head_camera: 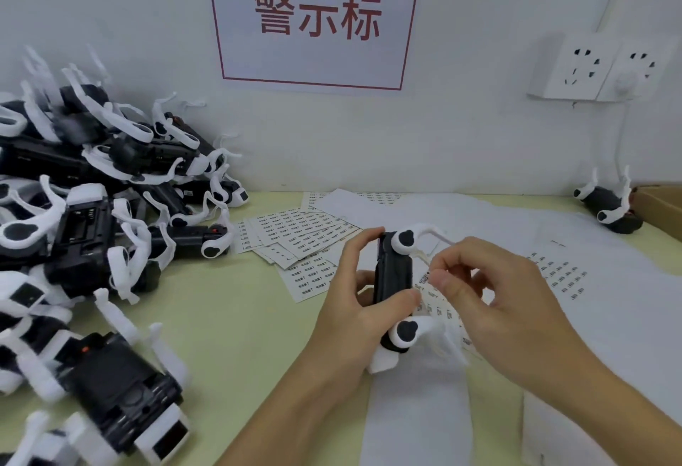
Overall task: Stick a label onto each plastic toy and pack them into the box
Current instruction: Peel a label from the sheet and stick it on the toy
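Toys [92, 229] heaped left, label sheets [295, 240] behind, box [660, 203] far right.

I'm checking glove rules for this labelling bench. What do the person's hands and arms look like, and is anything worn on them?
Both the left hand and the right hand are bare: no gloves, rings, watch or wristband show. Both forearms are uncovered down to the bottom edge of the picture, with no sleeve in view. The fingernails look short and unpainted.
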Action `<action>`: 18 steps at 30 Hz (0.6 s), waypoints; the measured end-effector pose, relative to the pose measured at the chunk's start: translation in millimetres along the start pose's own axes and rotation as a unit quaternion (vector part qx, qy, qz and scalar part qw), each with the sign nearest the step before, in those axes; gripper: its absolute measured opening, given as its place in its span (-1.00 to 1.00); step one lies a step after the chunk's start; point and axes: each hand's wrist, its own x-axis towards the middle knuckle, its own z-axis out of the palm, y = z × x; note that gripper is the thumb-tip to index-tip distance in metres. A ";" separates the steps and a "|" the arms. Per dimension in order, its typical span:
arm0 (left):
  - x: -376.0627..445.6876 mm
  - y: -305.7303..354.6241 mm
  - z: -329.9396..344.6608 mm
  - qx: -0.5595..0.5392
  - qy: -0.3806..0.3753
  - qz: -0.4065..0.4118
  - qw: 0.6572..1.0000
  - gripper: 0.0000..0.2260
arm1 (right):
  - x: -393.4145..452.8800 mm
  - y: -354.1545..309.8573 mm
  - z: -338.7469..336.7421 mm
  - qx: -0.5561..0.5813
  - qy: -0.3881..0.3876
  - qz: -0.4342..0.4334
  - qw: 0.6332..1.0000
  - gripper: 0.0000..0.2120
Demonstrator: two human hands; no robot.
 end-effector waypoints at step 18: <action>5.6 -0.9 -4.7 -0.116 -0.029 0.000 0.993 -0.39 | 52.3 -20.4 -13.5 -0.113 -0.165 0.024 0.979 -0.76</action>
